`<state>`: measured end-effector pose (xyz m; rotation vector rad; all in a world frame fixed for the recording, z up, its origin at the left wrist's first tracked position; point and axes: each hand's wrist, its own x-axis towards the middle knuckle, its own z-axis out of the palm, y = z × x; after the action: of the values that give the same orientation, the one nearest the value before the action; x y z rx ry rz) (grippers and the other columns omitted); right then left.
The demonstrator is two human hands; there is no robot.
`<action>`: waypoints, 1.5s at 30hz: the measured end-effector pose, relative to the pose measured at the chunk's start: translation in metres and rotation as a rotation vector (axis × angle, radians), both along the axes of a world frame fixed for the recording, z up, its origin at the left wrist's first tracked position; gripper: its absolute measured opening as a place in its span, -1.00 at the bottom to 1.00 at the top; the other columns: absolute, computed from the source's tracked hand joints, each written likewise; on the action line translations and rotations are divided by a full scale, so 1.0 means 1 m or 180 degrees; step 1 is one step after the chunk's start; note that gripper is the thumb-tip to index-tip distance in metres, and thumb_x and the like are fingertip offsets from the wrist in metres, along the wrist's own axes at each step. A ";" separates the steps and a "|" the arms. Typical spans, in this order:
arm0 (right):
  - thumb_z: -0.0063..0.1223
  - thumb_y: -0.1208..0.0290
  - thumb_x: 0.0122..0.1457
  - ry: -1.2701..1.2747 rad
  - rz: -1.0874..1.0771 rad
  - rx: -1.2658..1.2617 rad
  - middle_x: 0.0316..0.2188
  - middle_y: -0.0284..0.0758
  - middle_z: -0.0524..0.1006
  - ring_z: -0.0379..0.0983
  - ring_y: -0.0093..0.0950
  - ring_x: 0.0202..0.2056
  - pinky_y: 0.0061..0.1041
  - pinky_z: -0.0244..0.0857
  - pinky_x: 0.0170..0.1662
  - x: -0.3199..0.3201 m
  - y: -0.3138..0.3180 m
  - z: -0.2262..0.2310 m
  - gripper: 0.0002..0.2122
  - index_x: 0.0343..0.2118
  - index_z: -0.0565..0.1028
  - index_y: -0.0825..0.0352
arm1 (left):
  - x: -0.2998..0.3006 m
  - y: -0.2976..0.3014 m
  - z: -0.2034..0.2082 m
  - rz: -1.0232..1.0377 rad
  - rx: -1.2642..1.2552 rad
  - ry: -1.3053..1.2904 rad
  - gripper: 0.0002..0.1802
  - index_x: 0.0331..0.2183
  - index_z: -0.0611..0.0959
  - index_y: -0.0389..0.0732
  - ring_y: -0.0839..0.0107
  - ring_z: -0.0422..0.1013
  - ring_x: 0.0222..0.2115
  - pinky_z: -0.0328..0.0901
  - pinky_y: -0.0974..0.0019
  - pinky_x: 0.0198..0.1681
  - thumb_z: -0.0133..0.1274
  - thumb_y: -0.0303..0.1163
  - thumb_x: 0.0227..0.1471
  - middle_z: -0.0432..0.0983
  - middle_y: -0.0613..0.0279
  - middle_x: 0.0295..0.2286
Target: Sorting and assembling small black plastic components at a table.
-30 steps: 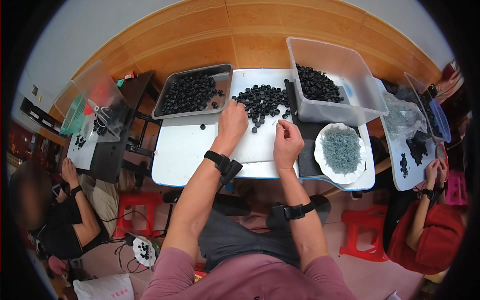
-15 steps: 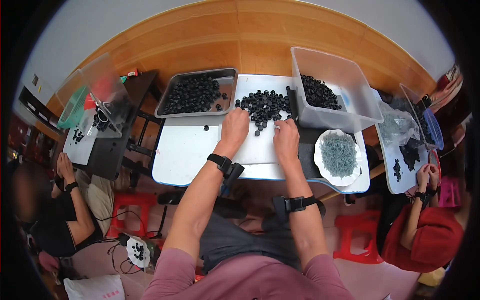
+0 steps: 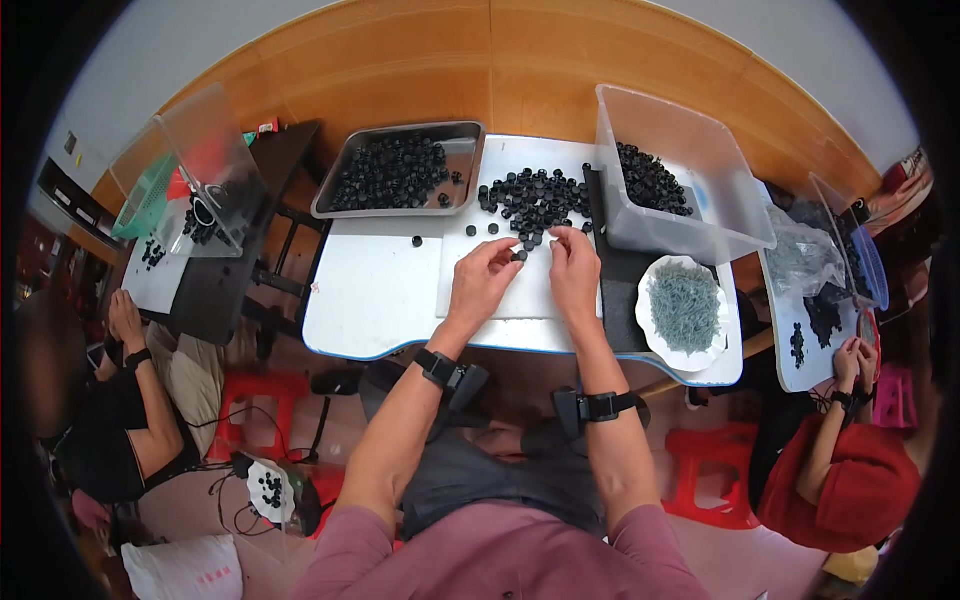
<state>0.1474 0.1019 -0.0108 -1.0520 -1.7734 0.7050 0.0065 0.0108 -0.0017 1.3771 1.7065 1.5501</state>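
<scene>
My left hand point(image 3: 481, 285) pinches a small round black cap point(image 3: 519, 256) between thumb and fingertips, above the white board point(image 3: 522, 306). Close by on its right, my right hand point(image 3: 576, 277) has its thumb and fingers drawn together; whatever may be between them is too small to make out. Just beyond both hands lies a loose pile of black caps point(image 3: 535, 197). A few stray caps sit left of the pile, one of them point(image 3: 417, 241) off by itself on the table.
A metal tray point(image 3: 395, 213) of black parts stands far left, a clear plastic bin point(image 3: 690, 236) of black parts far right. Nearer right, a scalloped white plate point(image 3: 657, 348) bears thin grey-green strands point(image 3: 686, 303). People work at tables on both sides.
My left hand has come back from the pile's left edge, turned inward, and now shows a cap at its fingertips. My right hand stays near the pile's front; the hands are closer together.
</scene>
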 end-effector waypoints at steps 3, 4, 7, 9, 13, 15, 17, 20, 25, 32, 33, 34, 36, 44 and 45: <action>0.06 0.57 0.25 0.0228 -0.0006 0.0353 -0.37 -0.24 0.64 0.54 -0.47 -0.43 -0.44 0.40 -0.31 0.000 -0.005 -0.001 -0.85 -0.17 0.63 0.38 | -0.001 0.000 -0.003 0.0012 0.0090 0.0343 -0.67 -0.12 0.71 -0.28 0.38 0.60 -0.35 0.49 0.36 -0.24 0.29 -0.51 0.01 0.67 0.11 -0.34; 0.10 0.57 0.24 0.0432 0.0175 -0.0057 -0.38 -0.25 0.64 0.53 -0.50 -0.44 -0.46 0.39 -0.34 0.001 -0.008 -0.001 -0.85 -0.17 0.64 0.40 | 0.000 0.000 -0.005 0.0007 0.0137 0.0289 -0.69 -0.15 0.71 -0.29 0.38 0.61 -0.35 0.49 0.36 -0.24 0.29 -0.51 0.00 0.67 0.11 -0.34; 0.17 0.56 0.22 0.0904 0.0604 -0.0923 -0.40 -0.32 0.65 0.48 -0.62 -0.49 -0.56 0.35 -0.42 0.004 -0.015 0.006 -0.86 -0.19 0.66 0.42 | 0.000 -0.002 -0.009 0.0026 0.0139 0.0268 -0.72 -0.18 0.70 -0.30 0.38 0.61 -0.34 0.49 0.35 -0.24 0.29 -0.51 -0.01 0.67 0.11 -0.33; 0.20 0.56 0.21 0.1177 0.0835 -0.1364 -0.41 -0.37 0.66 0.43 -0.71 -0.52 -0.64 0.31 -0.48 0.007 -0.018 0.008 -0.87 -0.21 0.66 0.42 | 0.003 -0.002 -0.005 0.0037 0.0106 0.0302 -0.72 -0.18 0.68 -0.31 0.38 0.62 -0.34 0.49 0.34 -0.24 0.29 -0.52 -0.01 0.67 0.11 -0.33; 0.21 0.57 0.20 0.1397 0.0987 -0.1317 -0.44 -0.42 0.66 0.42 -0.73 -0.54 -0.68 0.29 -0.50 0.005 -0.019 0.006 -0.89 -0.23 0.68 0.41 | 0.003 0.000 -0.009 -0.0007 0.0182 0.0349 -0.65 -0.12 0.64 -0.29 0.38 0.62 -0.33 0.50 0.35 -0.23 0.30 -0.52 0.00 0.68 0.12 -0.32; 0.21 0.57 0.19 0.1327 0.0987 -0.1273 -0.43 -0.41 0.66 0.43 -0.73 -0.53 -0.67 0.31 -0.48 0.004 -0.017 0.002 -0.89 -0.24 0.68 0.41 | 0.004 0.001 -0.009 -0.0047 0.0285 0.0477 -0.63 -0.10 0.64 -0.28 0.42 0.62 -0.34 0.50 0.38 -0.22 0.31 -0.51 0.01 0.68 0.14 -0.32; 0.23 0.58 0.16 0.0947 0.0899 -0.0865 -0.41 -0.38 0.68 0.45 -0.71 -0.52 -0.64 0.35 -0.44 0.002 -0.015 -0.002 -0.88 -0.25 0.68 0.40 | 0.004 0.001 -0.010 -0.0055 0.0307 0.0554 -0.62 -0.09 0.64 -0.27 0.40 0.63 -0.34 0.51 0.37 -0.22 0.31 -0.51 0.00 0.68 0.13 -0.33; 0.24 0.59 0.13 0.0717 0.0821 -0.0663 -0.39 -0.31 0.69 0.49 -0.65 -0.50 -0.60 0.39 -0.39 0.002 -0.017 -0.001 -0.87 -0.25 0.68 0.39 | 0.004 0.001 -0.009 -0.0034 0.0266 0.0611 -0.62 -0.09 0.64 -0.26 0.39 0.63 -0.35 0.51 0.36 -0.22 0.31 -0.52 0.00 0.69 0.12 -0.33; 0.23 0.59 0.14 0.0448 0.0727 -0.0224 -0.36 -0.26 0.68 0.58 -0.50 -0.46 -0.54 0.45 -0.36 0.001 -0.022 0.004 -0.88 -0.25 0.68 0.37 | 0.004 0.000 -0.011 -0.0021 0.0302 0.0583 -0.63 -0.09 0.63 -0.26 0.38 0.64 -0.33 0.51 0.35 -0.22 0.30 -0.52 0.01 0.69 0.11 -0.33; 0.24 0.59 0.12 0.0192 0.0658 0.0741 -0.37 -0.25 0.66 0.63 -0.32 -0.41 -0.44 0.50 -0.35 -0.002 -0.026 0.000 -0.91 -0.29 0.64 0.34 | 0.008 0.000 -0.010 0.0055 0.0419 0.0793 -0.64 -0.09 0.63 -0.26 0.31 0.65 -0.33 0.52 0.33 -0.24 0.28 -0.55 0.02 0.69 0.09 -0.33; 0.24 0.59 0.12 0.0190 0.0663 0.0741 -0.37 -0.25 0.66 0.63 -0.32 -0.41 -0.44 0.50 -0.35 -0.002 -0.026 0.000 -0.91 -0.29 0.64 0.34 | 0.008 0.000 -0.010 0.0060 0.0419 0.0790 -0.64 -0.09 0.63 -0.26 0.31 0.65 -0.33 0.52 0.33 -0.24 0.28 -0.55 0.02 0.69 0.09 -0.33; 0.23 0.59 0.12 0.0140 0.0606 0.0745 -0.37 -0.25 0.66 0.64 -0.32 -0.40 -0.43 0.50 -0.34 -0.002 -0.027 0.001 -0.91 -0.30 0.64 0.33 | 0.007 -0.001 -0.010 0.0077 0.0337 0.0745 -0.64 -0.09 0.63 -0.26 0.31 0.65 -0.33 0.52 0.33 -0.24 0.27 -0.55 0.02 0.69 0.09 -0.33; 0.23 0.59 0.12 0.0088 0.0548 0.0750 -0.37 -0.25 0.66 0.64 -0.31 -0.39 -0.42 0.50 -0.34 -0.001 -0.027 0.001 -0.91 -0.31 0.64 0.33 | 0.007 -0.001 -0.009 0.0092 0.0258 0.0698 -0.64 -0.09 0.63 -0.26 0.31 0.65 -0.33 0.52 0.32 -0.24 0.27 -0.56 0.02 0.70 0.09 -0.33; 0.23 0.59 0.12 0.0097 0.0793 0.0854 -0.36 -0.25 0.66 0.63 -0.36 -0.42 -0.45 0.48 -0.37 -0.003 -0.023 0.000 -0.90 -0.29 0.65 0.34 | 0.005 -0.001 -0.011 0.0058 0.0345 0.0731 -0.60 -0.06 0.65 -0.26 0.33 0.64 -0.34 0.51 0.33 -0.23 0.27 -0.57 0.00 0.69 0.10 -0.33; 0.23 0.59 0.12 0.0100 0.0796 0.0859 -0.36 -0.25 0.66 0.63 -0.36 -0.42 -0.45 0.48 -0.37 -0.003 -0.024 0.001 -0.90 -0.29 0.65 0.34 | 0.005 -0.001 -0.009 0.0061 0.0349 0.0734 -0.60 -0.06 0.65 -0.26 0.33 0.64 -0.34 0.51 0.33 -0.23 0.27 -0.57 0.00 0.69 0.10 -0.33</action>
<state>0.1446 0.0777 -0.0097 -0.6429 -1.9294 0.6062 0.0113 0.0102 -0.0104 1.6552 1.7939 1.5665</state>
